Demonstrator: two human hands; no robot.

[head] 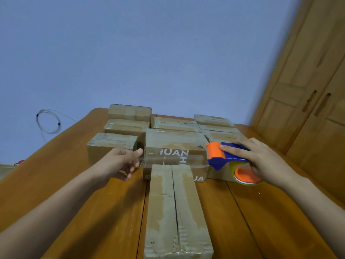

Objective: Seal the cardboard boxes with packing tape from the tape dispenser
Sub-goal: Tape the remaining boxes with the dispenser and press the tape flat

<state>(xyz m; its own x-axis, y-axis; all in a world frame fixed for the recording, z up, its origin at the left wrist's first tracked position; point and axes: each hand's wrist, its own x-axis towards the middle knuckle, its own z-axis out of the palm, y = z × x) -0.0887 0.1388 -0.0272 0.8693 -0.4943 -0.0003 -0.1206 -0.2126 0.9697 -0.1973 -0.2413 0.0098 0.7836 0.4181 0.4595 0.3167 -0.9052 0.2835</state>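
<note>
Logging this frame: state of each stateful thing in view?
near box: flaps shut, centre seam untaped
tape strip: pulled out, stretched between both hands
tape dispenser: held off the table
left hand: pinches tape end
right hand: grips dispenser
printed box: closed

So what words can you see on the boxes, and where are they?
"HUAN": white letters on the front of the big middle box, seen through the clear tape.
"H": below it, cut off by the near box.
"UA": bottom right of that front.
Small white marks on its top: too small to read.
</note>
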